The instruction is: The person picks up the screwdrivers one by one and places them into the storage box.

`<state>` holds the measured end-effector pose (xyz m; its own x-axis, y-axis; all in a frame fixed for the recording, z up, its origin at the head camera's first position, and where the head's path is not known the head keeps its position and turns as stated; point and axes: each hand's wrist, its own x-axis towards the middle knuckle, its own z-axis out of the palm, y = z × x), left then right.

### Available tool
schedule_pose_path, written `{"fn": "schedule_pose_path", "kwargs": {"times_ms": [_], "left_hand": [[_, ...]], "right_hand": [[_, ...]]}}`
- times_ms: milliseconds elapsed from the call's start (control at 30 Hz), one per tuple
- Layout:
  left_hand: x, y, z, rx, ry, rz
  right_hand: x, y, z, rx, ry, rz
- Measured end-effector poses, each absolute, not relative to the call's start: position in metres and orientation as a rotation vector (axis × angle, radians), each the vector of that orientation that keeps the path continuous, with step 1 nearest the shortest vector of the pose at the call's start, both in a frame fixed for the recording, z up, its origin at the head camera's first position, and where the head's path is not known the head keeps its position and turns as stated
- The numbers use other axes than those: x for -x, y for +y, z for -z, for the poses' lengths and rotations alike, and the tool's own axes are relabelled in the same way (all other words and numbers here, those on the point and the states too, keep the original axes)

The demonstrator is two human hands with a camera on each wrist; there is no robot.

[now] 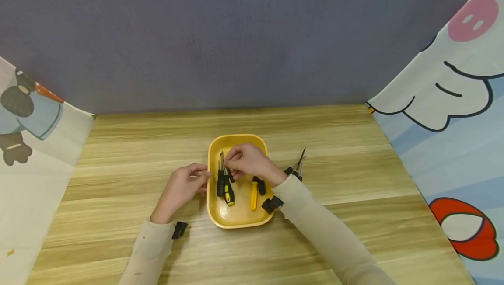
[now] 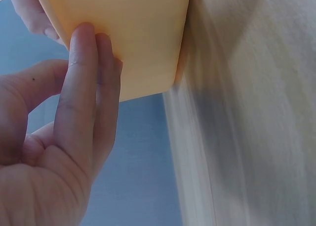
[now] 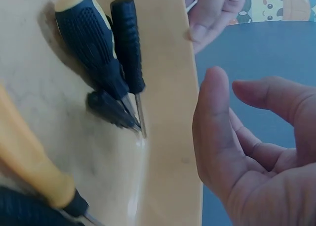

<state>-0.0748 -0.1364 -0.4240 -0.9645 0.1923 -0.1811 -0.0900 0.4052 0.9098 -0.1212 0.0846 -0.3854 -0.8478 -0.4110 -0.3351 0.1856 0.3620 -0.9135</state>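
Observation:
A yellow tray [image 1: 223, 220] holds several screwdrivers. On its left side lie a black-and-yellow screwdriver [image 1: 229, 194], a slim black screwdriver [image 1: 220, 183] and a short black-handled tool [image 3: 109, 109]. A yellow-handled screwdriver [image 1: 253, 196] rests toward the right, beside a black handle [image 1: 260, 186]. Over the far part of the tray is my right hand [image 1: 249, 159], holding nothing; a gap shows between thumb and forefinger in the right wrist view. My left hand [image 1: 185, 189] touches the tray's left wall from outside, its fingers [image 2: 79, 77] nearly straight against it.
More tools with thin metal shafts [image 1: 301, 159] lie on the wooden table [image 1: 334, 136] right of the tray, partly hidden by my right forearm. A grey panel [image 1: 228, 49] rises behind the table, and printed panels [image 1: 445, 114] flank it.

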Motion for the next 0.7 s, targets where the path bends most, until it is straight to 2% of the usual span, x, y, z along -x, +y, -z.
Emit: {"fn": "schedule_pose_path", "kwargs": {"times_ms": [700], "left_hand": [[0.075, -0.139, 0.424, -0.079, 2.410, -1.565]], "right_hand": [[0.095, 0.159, 0.374, 0.137, 2.287, 1.524]]}}
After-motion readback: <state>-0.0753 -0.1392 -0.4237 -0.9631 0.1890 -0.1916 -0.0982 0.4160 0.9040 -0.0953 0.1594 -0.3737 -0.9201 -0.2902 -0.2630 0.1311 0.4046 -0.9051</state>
